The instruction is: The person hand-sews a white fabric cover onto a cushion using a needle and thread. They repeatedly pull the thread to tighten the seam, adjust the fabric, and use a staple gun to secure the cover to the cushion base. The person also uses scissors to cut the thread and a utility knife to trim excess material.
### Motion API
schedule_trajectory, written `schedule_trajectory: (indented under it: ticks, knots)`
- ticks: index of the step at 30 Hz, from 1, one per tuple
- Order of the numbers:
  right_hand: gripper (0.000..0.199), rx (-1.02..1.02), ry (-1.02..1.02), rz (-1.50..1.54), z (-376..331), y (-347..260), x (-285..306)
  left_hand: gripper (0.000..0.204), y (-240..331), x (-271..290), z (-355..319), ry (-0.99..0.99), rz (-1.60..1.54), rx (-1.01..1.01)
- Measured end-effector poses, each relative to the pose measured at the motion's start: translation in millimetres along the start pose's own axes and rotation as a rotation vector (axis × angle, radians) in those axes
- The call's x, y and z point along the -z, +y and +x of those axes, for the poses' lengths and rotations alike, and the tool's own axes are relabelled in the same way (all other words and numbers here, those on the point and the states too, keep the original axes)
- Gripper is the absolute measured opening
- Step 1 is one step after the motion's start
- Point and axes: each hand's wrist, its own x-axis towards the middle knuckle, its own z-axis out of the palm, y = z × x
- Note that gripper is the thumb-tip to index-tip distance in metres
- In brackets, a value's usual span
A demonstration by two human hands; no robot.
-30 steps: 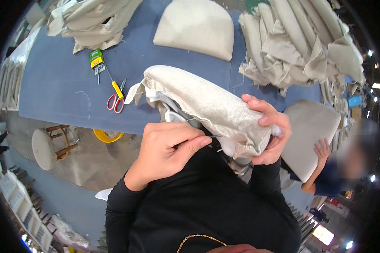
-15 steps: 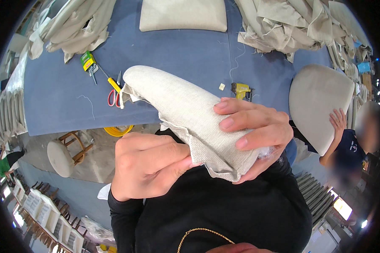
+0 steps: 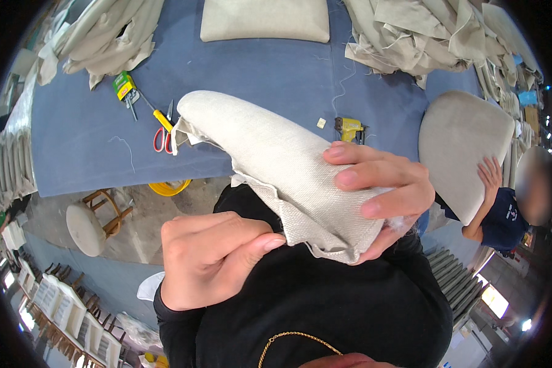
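Note:
A pad covered in beige woven fabric [image 3: 257,132] is held up tilted above the near edge of the table, its loose fabric edge turned toward me. My right hand [image 3: 386,190] grips its right end, fingers spread over the top and thumb side underneath; a tuft of white filling shows beside the palm. My left hand [image 3: 218,254] is closed in a pinch right at the lower loose edge of the cover. What lies between its fingertips is too small to tell.
On the blue table [image 3: 227,73] lie red-handled scissors [image 3: 164,135], a yellow-handled tool [image 3: 161,119], a green-yellow package [image 3: 124,87] and a yellow staple gun [image 3: 350,130]. Fabric piles [image 3: 411,37] lie at the back. To the right, another person's hand [image 3: 489,175] holds a padded panel [image 3: 466,141]. A stool [image 3: 86,228] stands left.
My left hand has drawn slightly down and left from the cover's edge, its fingers still pinched. My right hand and the pad have shifted a little to the right.

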Motion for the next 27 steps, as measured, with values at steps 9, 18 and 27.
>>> schedule_trajectory:
  ticks: [9, 18, 27]
  knots:
    - [0.07, 0.068, 0.052, -0.064, 5.2, 2.5, -16.1, 0.004, 10.5, -9.3, -1.3, 0.04, -0.059, 0.013]
    - [0.086, 0.062, 0.065, 0.024, -0.1, -0.3, -17.1, 0.003, 11.0, -9.0, -5.9, 0.024, -0.058, 0.02]
    - [0.084, 0.017, 0.079, 0.038, -2.3, -5.2, -4.9, 0.005, 9.2, -11.5, -1.2, 0.014, -0.015, 0.028]
